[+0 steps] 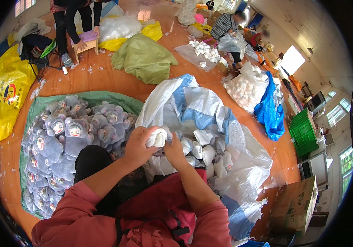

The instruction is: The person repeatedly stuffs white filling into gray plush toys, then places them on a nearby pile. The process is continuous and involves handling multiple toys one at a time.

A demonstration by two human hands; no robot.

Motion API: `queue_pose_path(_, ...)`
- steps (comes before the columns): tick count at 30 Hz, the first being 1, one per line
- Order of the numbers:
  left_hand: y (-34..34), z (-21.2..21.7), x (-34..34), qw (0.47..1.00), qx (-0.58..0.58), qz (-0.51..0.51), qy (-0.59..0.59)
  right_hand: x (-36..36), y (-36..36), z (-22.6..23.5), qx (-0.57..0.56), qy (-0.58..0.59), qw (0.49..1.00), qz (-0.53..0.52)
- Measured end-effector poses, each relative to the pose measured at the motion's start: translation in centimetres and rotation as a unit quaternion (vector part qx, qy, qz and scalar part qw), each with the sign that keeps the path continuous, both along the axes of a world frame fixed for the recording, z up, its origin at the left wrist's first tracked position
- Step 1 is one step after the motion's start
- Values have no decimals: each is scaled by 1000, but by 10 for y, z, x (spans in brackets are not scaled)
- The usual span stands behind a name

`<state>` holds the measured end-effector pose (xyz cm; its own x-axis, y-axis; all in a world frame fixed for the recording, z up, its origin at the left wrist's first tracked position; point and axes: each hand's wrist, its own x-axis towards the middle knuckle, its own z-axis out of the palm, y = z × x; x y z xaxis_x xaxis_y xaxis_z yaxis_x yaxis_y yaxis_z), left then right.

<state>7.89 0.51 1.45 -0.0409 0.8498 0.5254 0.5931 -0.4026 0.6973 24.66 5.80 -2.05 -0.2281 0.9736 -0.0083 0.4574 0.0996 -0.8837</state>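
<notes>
In front of me, both my hands are closed on a small rounded plush piece [157,137], white with a little grey at its edge. My left hand [136,145] wraps it from the left, and the fingertips of my right hand [174,151] press its right side. Just below and to the right, an open white and blue woven sack [242,144] holds several similar white and grey plush pieces [208,154]. To the left, a heap of grey plush toys [55,148] with small printed faces lies on a green sheet [114,98].
Ahead lies an olive cloth sack [145,59]. A person by a small stool [86,40] is at the far left; another person [226,31] sits near white stuffing. A bag of stuffing [248,86], green crates [304,129] and a cardboard box [294,206] stand at right.
</notes>
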Motion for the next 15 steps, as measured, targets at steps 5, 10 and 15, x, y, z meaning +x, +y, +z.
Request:
queue_pose_path(5, 17, -12, 1, 999, -4, 49, -2, -13, -7, -2, 43, 23, 999, -16)
queue_pose_path(10, 24, -31, -4, 992, -60, 87, 72, -21, -14, 4, 18, -34, 999, 24)
queue_pose_path(15, 32, -45, -14, 970, -166, 109, 140, -32, -29, -11, 99, -78, 987, 96)
